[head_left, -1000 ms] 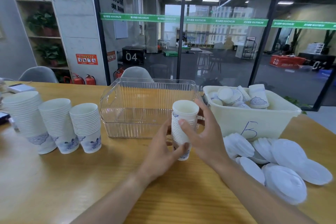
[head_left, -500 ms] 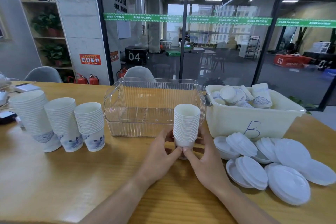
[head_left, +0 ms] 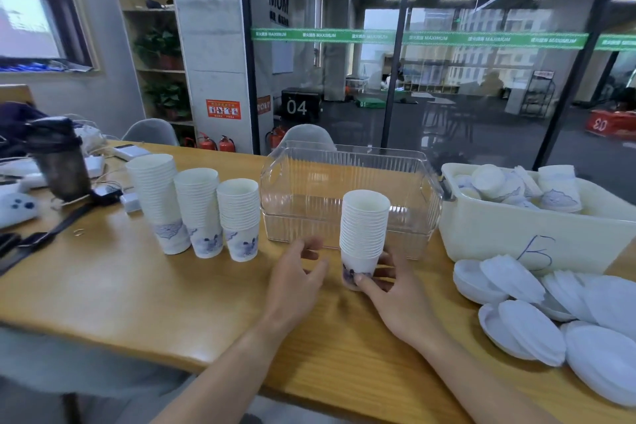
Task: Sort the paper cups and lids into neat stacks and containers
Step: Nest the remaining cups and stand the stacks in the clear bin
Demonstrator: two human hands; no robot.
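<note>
The right hand (head_left: 395,289) is pinching the base of a cup stack (head_left: 364,234), steadying it upright on the table (head_left: 172,303) just in front of the clear container (head_left: 347,196). The left hand (head_left: 297,280) is hovering beside it, fingers loosely curled and empty. Three finished stacks (head_left: 199,206) are standing toward the table's left, likely this one's destination.

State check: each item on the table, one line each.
Stack of white paper cups: upright, base held by right hand.
Left hand: off the stack, holding nothing.
Three cup stacks: upright, side by side.
Clear ribbed plastic bin: open, empty.
Cream plastic tub: holds loose cups.
White plastic lids: piled loosely.
</note>
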